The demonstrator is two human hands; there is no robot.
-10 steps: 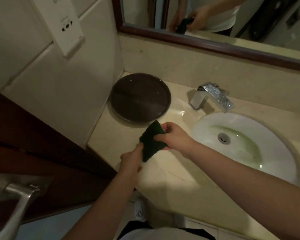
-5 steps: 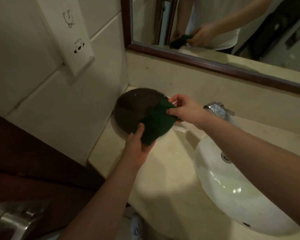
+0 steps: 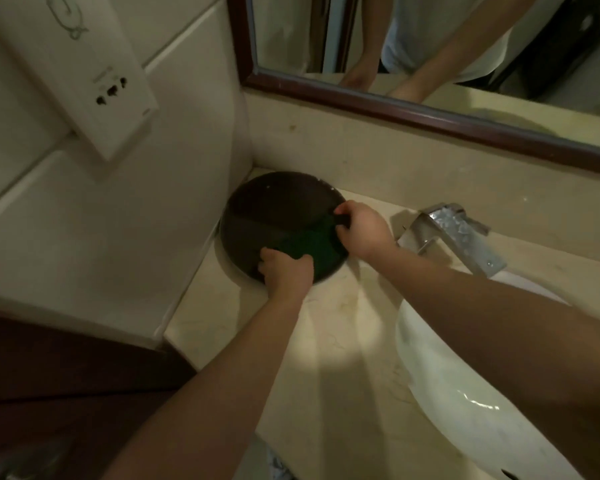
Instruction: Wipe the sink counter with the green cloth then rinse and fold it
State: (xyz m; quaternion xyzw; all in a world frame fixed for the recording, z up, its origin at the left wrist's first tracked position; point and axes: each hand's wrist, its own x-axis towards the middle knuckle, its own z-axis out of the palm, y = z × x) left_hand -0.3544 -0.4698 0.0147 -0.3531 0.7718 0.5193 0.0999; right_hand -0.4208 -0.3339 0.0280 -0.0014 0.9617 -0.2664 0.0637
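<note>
The green cloth (image 3: 310,242) lies on the dark round tray (image 3: 274,209) in the counter's back left corner. My left hand (image 3: 286,271) grips the cloth's near edge, fingers curled over it. My right hand (image 3: 362,230) pinches the cloth's far right corner at the tray's rim. The beige sink counter (image 3: 326,358) stretches toward me between the tray and the white basin (image 3: 465,393).
A chrome faucet (image 3: 458,233) stands behind the basin, just right of my right hand. A wall with a white socket plate (image 3: 94,74) closes the left side. A framed mirror (image 3: 430,112) hangs above the backsplash. Dark wood (image 3: 49,375) borders the counter's left front.
Both hands carried the cloth from above the counter back and left, then lowered it onto the dark tray. The camera tilted toward the corner.
</note>
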